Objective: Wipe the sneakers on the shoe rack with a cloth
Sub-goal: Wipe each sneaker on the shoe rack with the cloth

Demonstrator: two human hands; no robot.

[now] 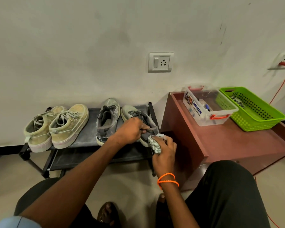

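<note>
Knees and a sandalled foot [108, 213] fill the near edge; beyond them stands the shoe rack [82, 137], the landmark for what follows. Right of the rack, a low brown cabinet [220, 145] bears a green basket [253, 111] and a clear box [209, 107]. On the rack's top shelf sit a beige pair [56, 127] at left and a grey pair at right. Left hand [130, 130], fingers curled, grips the right grey sneaker [138, 116] by its collar, probably to steady it; right hand [164, 150] clutches a bunched cloth [155, 143] against its heel. The heel itself is hidden behind hands and cloth
</note>
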